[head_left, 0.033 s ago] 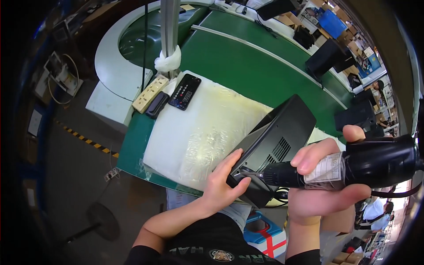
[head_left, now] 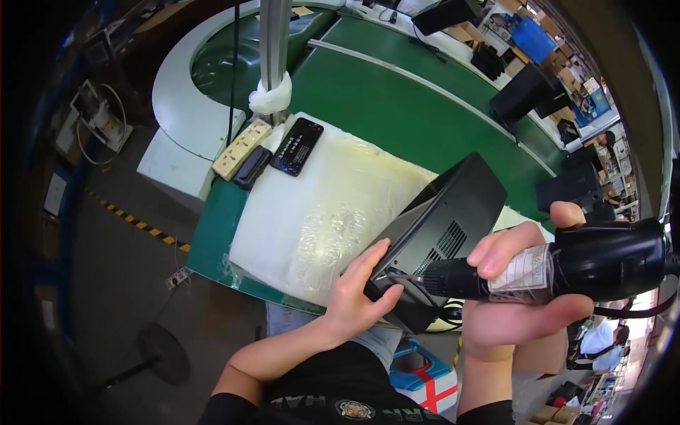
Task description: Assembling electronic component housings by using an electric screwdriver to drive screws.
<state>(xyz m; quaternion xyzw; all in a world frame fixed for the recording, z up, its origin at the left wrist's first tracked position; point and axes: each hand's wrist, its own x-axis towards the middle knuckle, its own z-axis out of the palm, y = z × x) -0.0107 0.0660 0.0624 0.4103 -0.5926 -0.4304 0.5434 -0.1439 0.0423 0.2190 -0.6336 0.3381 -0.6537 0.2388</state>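
Observation:
A black box-shaped casing with vent slots [head_left: 473, 195] stands tilted at the right side of the padded bench. My left hand [head_left: 354, 292] grips its near left corner, with the fingers over the edge and the thumb on the slotted side. In my right hand [head_left: 506, 319] is a black electric screwdriver [head_left: 605, 258], its grip wrapped with a pale label and tape. The bit points left at the casing's near edge, beside my left thumb. Whether it sits in a screw is too small to tell. A coiled black cord [head_left: 451, 312] shows below the screwdriver.
A white foam pad [head_left: 276, 234] covers the bench, with a black phone [head_left: 297, 146] on it. Beside it lie a power strip [head_left: 241, 150] and a dark case [head_left: 253, 168]. A metal post [head_left: 273, 49] rises behind. Beyond runs a green conveyor [head_left: 397, 99]; black boxes [head_left: 524, 92] stand farther right.

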